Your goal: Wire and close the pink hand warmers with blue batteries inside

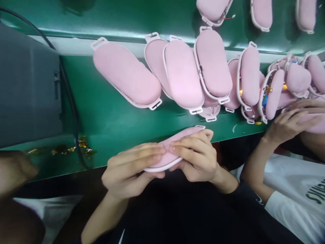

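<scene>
Close to my body, both hands grip a pink oval padded shell (169, 152) with a white rim and a strap slot at its far end. My left hand (132, 169) closes around the near left end, fingers on top and thumb below. Around the right side, my right hand (196, 156) presses its fingertips on the pink top, its thumb at the rim underneath. The shell is tilted, and its underside is hidden. Just beyond lie similar shells, among them a slanted one (127, 73) and an overlapping one (184, 74) on the green table (83, 91).
A grey box (29, 84) with a black cable (71, 101) stands at left, near gold foil scraps (83, 144). More shells (274, 91), some gaping with wires, lie at right by a co-worker's hands (286, 125). Another person's blurred hand (15, 173) shows at left.
</scene>
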`<state>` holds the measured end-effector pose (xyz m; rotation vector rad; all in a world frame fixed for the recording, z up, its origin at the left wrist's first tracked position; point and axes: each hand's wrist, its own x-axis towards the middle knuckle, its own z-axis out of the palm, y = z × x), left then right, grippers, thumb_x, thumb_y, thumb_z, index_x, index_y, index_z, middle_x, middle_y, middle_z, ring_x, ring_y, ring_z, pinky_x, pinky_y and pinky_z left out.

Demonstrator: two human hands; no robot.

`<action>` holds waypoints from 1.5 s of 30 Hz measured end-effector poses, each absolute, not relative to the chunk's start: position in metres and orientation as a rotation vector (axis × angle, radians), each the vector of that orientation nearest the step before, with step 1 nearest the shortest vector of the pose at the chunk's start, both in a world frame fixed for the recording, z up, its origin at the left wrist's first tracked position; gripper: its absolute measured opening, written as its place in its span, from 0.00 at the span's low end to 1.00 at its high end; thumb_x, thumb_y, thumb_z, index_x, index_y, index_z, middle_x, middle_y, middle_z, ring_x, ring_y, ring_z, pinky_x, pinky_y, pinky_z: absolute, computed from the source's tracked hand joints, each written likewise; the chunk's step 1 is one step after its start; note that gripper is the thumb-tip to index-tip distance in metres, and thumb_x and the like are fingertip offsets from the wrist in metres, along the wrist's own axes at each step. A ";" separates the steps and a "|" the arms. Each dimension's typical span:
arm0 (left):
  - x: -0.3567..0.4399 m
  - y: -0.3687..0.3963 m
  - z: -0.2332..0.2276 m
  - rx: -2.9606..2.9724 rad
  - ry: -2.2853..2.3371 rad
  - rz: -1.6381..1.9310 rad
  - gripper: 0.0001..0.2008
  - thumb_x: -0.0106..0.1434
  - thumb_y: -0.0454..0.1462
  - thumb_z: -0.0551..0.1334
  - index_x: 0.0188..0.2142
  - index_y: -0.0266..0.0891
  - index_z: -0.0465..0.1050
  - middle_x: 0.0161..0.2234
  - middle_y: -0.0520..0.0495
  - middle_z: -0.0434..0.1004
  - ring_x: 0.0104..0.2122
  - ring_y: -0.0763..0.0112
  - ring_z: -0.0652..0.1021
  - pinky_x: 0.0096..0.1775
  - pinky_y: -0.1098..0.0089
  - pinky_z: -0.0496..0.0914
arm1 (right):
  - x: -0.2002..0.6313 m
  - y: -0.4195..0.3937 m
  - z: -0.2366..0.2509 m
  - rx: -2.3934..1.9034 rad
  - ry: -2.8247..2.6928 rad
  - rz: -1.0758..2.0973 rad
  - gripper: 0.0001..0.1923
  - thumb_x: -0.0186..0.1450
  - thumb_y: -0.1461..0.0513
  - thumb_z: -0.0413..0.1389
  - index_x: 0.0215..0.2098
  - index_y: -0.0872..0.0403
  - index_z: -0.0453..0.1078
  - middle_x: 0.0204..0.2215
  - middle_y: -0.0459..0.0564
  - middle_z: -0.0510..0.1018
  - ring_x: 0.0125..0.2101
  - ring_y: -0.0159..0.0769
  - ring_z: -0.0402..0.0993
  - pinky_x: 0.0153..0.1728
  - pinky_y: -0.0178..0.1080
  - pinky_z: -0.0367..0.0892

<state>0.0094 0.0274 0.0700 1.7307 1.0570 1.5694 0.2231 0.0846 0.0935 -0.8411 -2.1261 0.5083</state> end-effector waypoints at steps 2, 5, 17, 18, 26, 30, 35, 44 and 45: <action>0.017 0.021 0.077 1.755 1.165 1.521 0.21 0.65 0.24 0.75 0.56 0.37 0.85 0.49 0.45 0.92 0.47 0.60 0.91 0.53 0.58 0.88 | 0.225 0.079 0.090 -0.876 -2.055 0.537 0.03 0.75 0.58 0.66 0.46 0.47 0.80 0.40 0.39 0.90 0.34 0.34 0.83 0.43 0.49 0.63; 0.020 0.014 0.081 1.866 1.257 1.471 0.13 0.63 0.23 0.74 0.45 0.34 0.85 0.46 0.45 0.92 0.44 0.60 0.91 0.52 0.58 0.88 | 0.228 0.075 0.086 -0.867 -2.036 0.530 0.03 0.74 0.59 0.66 0.46 0.44 0.81 0.41 0.36 0.91 0.35 0.34 0.84 0.42 0.49 0.64; 0.001 0.013 0.084 2.176 1.517 1.118 0.15 0.69 0.30 0.75 0.54 0.35 0.82 0.51 0.40 0.90 0.51 0.57 0.89 0.58 0.60 0.83 | 0.242 0.105 0.083 -0.673 -2.244 0.575 0.06 0.76 0.59 0.66 0.49 0.53 0.81 0.45 0.49 0.89 0.46 0.41 0.81 0.49 0.45 0.76; 0.005 0.014 0.083 2.189 1.518 1.158 0.15 0.68 0.30 0.76 0.54 0.35 0.83 0.49 0.40 0.91 0.51 0.57 0.89 0.57 0.60 0.83 | 0.240 0.103 0.083 -0.693 -2.252 0.561 0.06 0.77 0.59 0.65 0.49 0.53 0.81 0.45 0.49 0.89 0.46 0.41 0.81 0.49 0.46 0.75; 0.016 0.016 0.068 2.157 1.536 1.391 0.17 0.64 0.25 0.77 0.51 0.34 0.84 0.46 0.39 0.91 0.45 0.58 0.90 0.51 0.60 0.83 | 0.237 0.099 0.079 -0.740 -2.252 0.524 0.05 0.78 0.60 0.63 0.48 0.47 0.83 0.42 0.44 0.90 0.40 0.37 0.81 0.46 0.46 0.70; 0.003 0.022 0.068 2.245 1.355 1.283 0.14 0.69 0.29 0.74 0.53 0.38 0.83 0.45 0.43 0.92 0.48 0.59 0.90 0.53 0.62 0.83 | 0.252 0.106 0.092 -0.753 -2.482 0.491 0.13 0.77 0.54 0.64 0.56 0.50 0.79 0.53 0.51 0.89 0.50 0.43 0.83 0.54 0.48 0.75; -0.004 0.033 0.032 2.001 1.476 1.910 0.40 0.74 0.34 0.70 0.79 0.52 0.57 0.74 0.41 0.73 0.70 0.58 0.77 0.64 0.55 0.79 | 0.275 0.123 0.133 -0.658 -2.389 0.438 0.10 0.77 0.59 0.63 0.55 0.53 0.77 0.48 0.52 0.89 0.48 0.40 0.87 0.49 0.41 0.82; -0.009 0.021 0.001 1.589 1.776 1.685 0.35 0.69 0.33 0.70 0.72 0.47 0.62 0.53 0.42 0.88 0.47 0.57 0.90 0.56 0.51 0.84 | 0.183 0.341 0.210 -1.586 -2.340 -0.199 0.13 0.78 0.58 0.63 0.46 0.63 0.81 0.39 0.59 0.88 0.38 0.42 0.87 0.43 0.42 0.79; -0.010 0.020 0.002 1.598 1.782 1.660 0.34 0.69 0.34 0.70 0.70 0.48 0.63 0.50 0.44 0.89 0.43 0.57 0.91 0.56 0.50 0.84 | 0.168 0.362 0.204 -1.558 -2.354 -0.210 0.13 0.79 0.58 0.61 0.46 0.63 0.81 0.42 0.56 0.87 0.40 0.37 0.86 0.47 0.40 0.79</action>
